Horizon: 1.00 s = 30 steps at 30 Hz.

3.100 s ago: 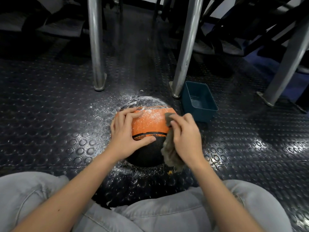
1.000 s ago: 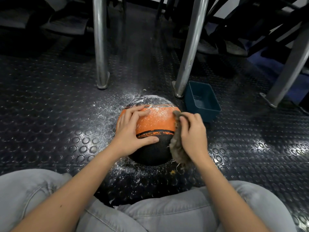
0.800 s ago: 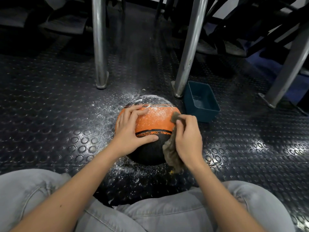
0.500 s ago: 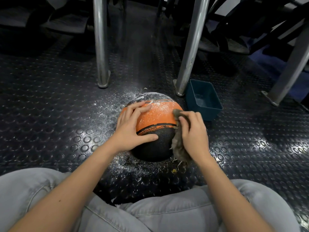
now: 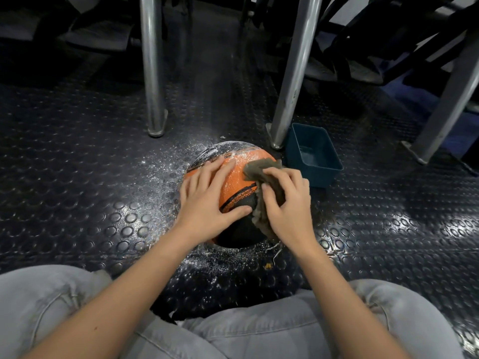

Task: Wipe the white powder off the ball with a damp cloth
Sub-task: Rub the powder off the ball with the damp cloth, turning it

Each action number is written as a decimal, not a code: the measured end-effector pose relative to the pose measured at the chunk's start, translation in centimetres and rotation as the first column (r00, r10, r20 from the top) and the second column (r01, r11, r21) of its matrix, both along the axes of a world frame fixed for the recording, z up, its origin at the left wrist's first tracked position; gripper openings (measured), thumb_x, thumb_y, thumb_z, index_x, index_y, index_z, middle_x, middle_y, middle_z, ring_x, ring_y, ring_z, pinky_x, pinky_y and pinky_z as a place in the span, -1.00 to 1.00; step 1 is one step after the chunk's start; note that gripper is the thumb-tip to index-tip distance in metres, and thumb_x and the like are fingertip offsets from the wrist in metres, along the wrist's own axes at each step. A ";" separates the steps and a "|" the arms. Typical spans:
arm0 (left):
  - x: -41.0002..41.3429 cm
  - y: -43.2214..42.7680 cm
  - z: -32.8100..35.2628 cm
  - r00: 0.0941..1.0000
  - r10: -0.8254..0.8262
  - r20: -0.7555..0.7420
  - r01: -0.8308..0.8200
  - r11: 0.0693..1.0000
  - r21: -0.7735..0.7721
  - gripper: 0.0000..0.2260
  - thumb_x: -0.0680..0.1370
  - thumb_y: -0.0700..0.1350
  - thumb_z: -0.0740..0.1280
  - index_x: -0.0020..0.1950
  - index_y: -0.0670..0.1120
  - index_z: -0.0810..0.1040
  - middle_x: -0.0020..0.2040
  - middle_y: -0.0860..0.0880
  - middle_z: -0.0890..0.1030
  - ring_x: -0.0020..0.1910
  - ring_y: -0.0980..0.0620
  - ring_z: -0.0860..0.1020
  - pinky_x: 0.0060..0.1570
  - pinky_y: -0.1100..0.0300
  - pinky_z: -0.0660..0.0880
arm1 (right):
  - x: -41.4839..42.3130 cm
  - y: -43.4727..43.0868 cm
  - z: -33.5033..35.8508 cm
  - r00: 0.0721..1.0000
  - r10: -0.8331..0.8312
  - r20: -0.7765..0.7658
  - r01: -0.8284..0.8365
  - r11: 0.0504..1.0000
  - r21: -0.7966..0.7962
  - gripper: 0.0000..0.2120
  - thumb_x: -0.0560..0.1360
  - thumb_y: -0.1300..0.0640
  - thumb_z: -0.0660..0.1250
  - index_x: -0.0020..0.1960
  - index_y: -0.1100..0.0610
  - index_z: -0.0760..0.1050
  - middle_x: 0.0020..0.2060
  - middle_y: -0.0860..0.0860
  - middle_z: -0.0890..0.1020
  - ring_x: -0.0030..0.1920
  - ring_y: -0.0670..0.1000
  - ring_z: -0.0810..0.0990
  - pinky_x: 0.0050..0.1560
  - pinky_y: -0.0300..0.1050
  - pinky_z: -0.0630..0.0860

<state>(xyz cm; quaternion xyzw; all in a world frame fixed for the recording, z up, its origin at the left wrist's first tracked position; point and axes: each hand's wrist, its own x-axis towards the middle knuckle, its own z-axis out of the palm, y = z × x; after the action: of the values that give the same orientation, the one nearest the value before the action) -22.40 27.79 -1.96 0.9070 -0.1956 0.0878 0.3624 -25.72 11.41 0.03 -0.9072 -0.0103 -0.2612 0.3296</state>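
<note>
On studded floor: ball pinned, cloth on it

Underfoot is a dark rubber floor (image 5: 77, 177) with raised round studs, glossy where light hits. The orange-and-black ball (image 5: 238, 177) sits on it between the person's knees in grey jeans (image 5: 39, 307). White powder (image 5: 166, 167) dusts the floor from 9 to 12 o'clock of the ball and again at 6 o'clock; the ball's far cap at 12 is also white. Left hand (image 5: 207, 200) lies flat on the ball's 9 o'clock side, fingers spread and straight, thumb on the black band. Right hand (image 5: 290, 203) grips a grey-brown cloth (image 5: 259, 169) against the 3 o'clock side. A dark teal tub (image 5: 329, 177) stands at 2 o'clock, just beside the ball. Metal legs rise at 11 (image 5: 153, 73), 1 (image 5: 293, 73) and farther out at 2 o'clock (image 5: 445, 99); it is dark clutter beyond.
</note>
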 end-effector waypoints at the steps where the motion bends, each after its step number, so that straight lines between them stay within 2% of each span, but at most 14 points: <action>1: -0.1 -0.1 0.0 1.000 0.008 0.013 -0.009 1.000 0.024 -0.15 0.26 0.46 0.11 0.51 0.23 0.03 0.50 0.18 0.07 0.43 0.19 0.00 0.39 0.11 -0.15 | 0.1 -0.3 0.0 1.000 -0.005 -0.011 0.006 1.000 0.019 -0.75 0.52 0.12 0.26 0.17 0.01 0.53 0.05 -0.08 0.45 0.09 -0.06 0.35 0.15 -0.27 0.26; 2: -0.1 -0.2 0.0 1.000 0.009 0.020 -0.010 0.999 0.043 -0.15 0.28 0.45 0.13 0.52 0.22 0.02 0.50 0.19 0.06 0.43 0.19 -0.01 0.38 0.12 -0.16 | 0.1 -0.6 0.1 1.000 -0.011 -0.010 0.011 1.000 0.030 -0.75 0.53 0.15 0.26 0.19 0.01 0.53 0.05 -0.06 0.44 0.10 -0.05 0.36 0.12 -0.40 0.23; 4: -0.1 -0.1 0.1 1.000 -0.003 0.023 0.001 0.998 0.070 -0.16 0.31 0.40 0.18 0.53 0.21 -0.01 0.51 0.21 0.05 0.42 0.19 -0.01 0.34 0.16 -0.18 | 0.5 -1.3 0.1 0.998 -0.052 -0.016 0.053 0.998 0.025 -0.74 0.56 0.20 0.22 0.20 0.02 0.53 0.02 -0.03 0.44 0.08 -0.04 0.39 0.01 -0.48 0.23; 7: -0.2 0.3 0.3 0.998 -0.043 0.050 0.037 0.992 0.124 -0.15 0.30 0.41 0.13 0.53 0.20 -0.04 0.52 0.21 0.03 0.41 0.18 -0.03 0.33 0.14 -0.14 | 2.0 -3.0 -0.1 0.973 -0.178 -0.145 0.200 0.966 0.161 -0.73 0.59 0.23 0.17 0.24 0.08 0.50 0.04 0.04 0.46 0.06 -0.05 0.43 -0.04 -0.48 0.23; 10: -0.8 0.3 0.3 0.993 -0.087 0.081 0.069 0.977 0.202 -0.13 0.30 0.38 0.17 0.54 0.16 -0.05 0.52 0.20 0.03 0.40 0.14 -0.03 0.32 0.14 -0.10 | 3.1 -4.7 -0.4 0.935 -0.221 -0.276 0.280 0.940 0.194 -0.72 0.59 0.25 0.18 0.26 0.13 0.50 0.15 0.12 0.52 0.16 0.01 0.46 0.12 -0.31 0.27; 13: -1.1 0.6 0.3 0.978 -0.140 0.152 0.116 0.981 0.158 -0.23 0.34 0.32 0.23 0.51 0.12 0.16 0.46 0.14 0.24 0.33 0.11 0.12 0.24 0.18 -0.04 | 3.7 -5.0 -0.5 0.930 -0.229 -0.289 0.287 0.942 0.174 -0.72 0.59 0.25 0.18 0.25 0.13 0.51 0.16 0.11 0.54 0.22 0.06 0.46 0.14 -0.27 0.26; 16: -1.6 0.5 0.0 0.957 -0.119 0.264 0.090 0.989 0.120 -0.32 0.34 0.25 0.41 0.41 0.08 0.37 0.33 0.07 0.44 0.19 0.08 0.27 0.08 0.27 0.00 | 3.4 -4.4 0.0 0.945 -0.255 -0.204 0.295 0.935 0.199 -0.73 0.58 0.24 0.21 0.23 0.12 0.53 0.11 0.08 0.56 0.16 -0.01 0.48 0.10 -0.32 0.27; 17: -2.0 0.2 -0.1 0.950 -0.089 0.301 0.060 0.992 0.107 -0.34 0.32 0.24 0.42 0.37 0.05 0.43 0.28 0.05 0.49 0.16 0.07 0.30 0.05 0.27 0.03 | 3.0 -3.8 0.4 0.955 -0.243 -0.169 0.274 0.943 0.190 -0.74 0.58 0.24 0.21 0.23 0.12 0.53 0.09 0.06 0.55 0.11 -0.06 0.47 0.07 -0.37 0.27; 19: -3.0 -0.7 -0.5 0.931 -0.024 0.365 -0.008 0.996 0.087 -0.35 0.28 0.23 0.41 0.32 0.00 0.49 0.22 0.01 0.54 0.11 0.04 0.34 0.06 0.18 0.11 | 1.7 -2.0 1.0 0.981 -0.173 -0.086 0.184 0.974 0.132 -0.75 0.58 0.24 0.21 0.21 0.11 0.53 0.01 -0.01 0.50 0.03 -0.10 0.45 0.00 -0.41 0.29; 22: -3.6 -1.6 -1.2 0.895 0.027 0.446 -0.081 0.992 0.102 -0.29 0.23 0.23 0.48 0.30 -0.02 0.44 0.14 -0.05 0.56 0.08 0.01 0.36 0.06 0.08 0.16 | -1.0 -0.2 1.0 0.999 -0.047 0.015 0.047 0.999 -0.006 -0.75 0.55 0.27 0.24 0.19 0.12 0.54 -0.04 -0.04 0.45 0.00 -0.07 0.46 0.01 -0.26 0.39; 24: -3.6 -1.8 -1.4 0.879 0.036 0.476 -0.108 0.986 0.126 -0.28 0.23 0.22 0.49 0.30 -0.04 0.44 0.13 -0.07 0.56 0.08 0.00 0.36 0.06 0.06 0.17 | -1.5 -0.7 0.7 1.000 -0.003 0.020 0.004 0.998 -0.056 -0.75 0.54 0.29 0.25 0.18 0.13 0.54 -0.03 -0.05 0.44 0.00 -0.07 0.45 0.01 -0.34 0.37; 27: -3.3 -1.7 -1.4 0.865 0.012 0.501 -0.110 0.980 0.167 -0.33 0.29 0.25 0.40 0.32 -0.02 0.46 0.16 -0.05 0.56 0.15 -0.02 0.35 0.14 -0.01 0.17 | 0.2 -2.7 0.8 0.983 -0.137 -0.120 0.145 0.987 0.064 -0.75 0.57 0.26 0.22 0.21 0.13 0.53 -0.02 -0.02 0.46 0.04 -0.03 0.47 -0.05 -0.46 0.28; 29: -3.1 -1.6 -1.4 0.857 -0.006 0.516 -0.105 0.977 0.184 -0.33 0.30 0.26 0.40 0.34 -0.01 0.45 0.17 -0.04 0.55 0.19 -0.03 0.35 0.22 -0.08 0.13 | 1.1 -3.4 0.8 0.949 -0.208 -0.239 0.252 0.951 0.176 -0.74 0.58 0.23 0.20 0.25 0.14 0.50 0.03 0.02 0.48 0.08 -0.04 0.47 -0.05 -0.47 0.24; 30: -3.1 -1.7 -1.5 0.853 -0.010 0.522 -0.104 0.977 0.188 -0.32 0.30 0.26 0.42 0.34 -0.02 0.45 0.17 -0.04 0.54 0.21 -0.04 0.35 0.25 -0.11 0.10 | 1.0 -3.2 0.9 0.946 -0.218 -0.241 0.264 0.948 0.180 -0.74 0.59 0.23 0.20 0.25 0.14 0.50 0.04 0.02 0.48 0.05 -0.07 0.47 -0.08 -0.49 0.25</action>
<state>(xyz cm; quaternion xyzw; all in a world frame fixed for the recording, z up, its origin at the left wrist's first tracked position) -25.48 26.12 -3.44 0.8869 -0.2722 0.3176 0.1963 -24.68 8.25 0.94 -0.8848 0.1651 -0.1980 0.3881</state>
